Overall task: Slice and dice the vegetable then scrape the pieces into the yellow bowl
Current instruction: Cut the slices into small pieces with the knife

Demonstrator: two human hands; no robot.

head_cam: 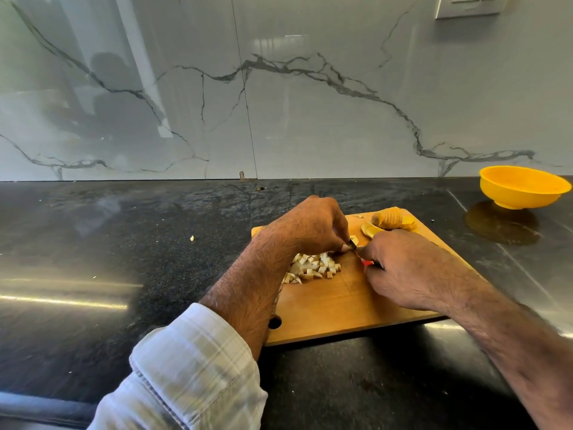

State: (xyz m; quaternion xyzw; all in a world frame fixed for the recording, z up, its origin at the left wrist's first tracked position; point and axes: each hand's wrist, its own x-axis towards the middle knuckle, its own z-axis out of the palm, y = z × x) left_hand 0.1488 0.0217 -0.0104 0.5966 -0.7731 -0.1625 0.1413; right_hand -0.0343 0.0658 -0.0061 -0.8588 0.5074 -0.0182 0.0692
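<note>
Vegetable (393, 220): one uncut length plus one slice (370, 229), lying at the cutting board's (341, 305) far edge, long axis running left-right. Left hand (310, 226) is pinching a small piece (354, 240); right hand (403, 268) is gripping one knife (361, 256). One diced heap (313, 268) is sitting mid-board. One yellow bowl (524, 187) is standing beyond the board's far right corner.

Bright, even daylight fills the scene. The glossy black stone countertop (124, 243) carries long white streaks of glare along its left edge and right side. The polished grey-veined marble backsplash (279, 103) mirrors blurred shapes at left. Wide-angle distortion bows the edges; focus is sharp centrally.
</note>
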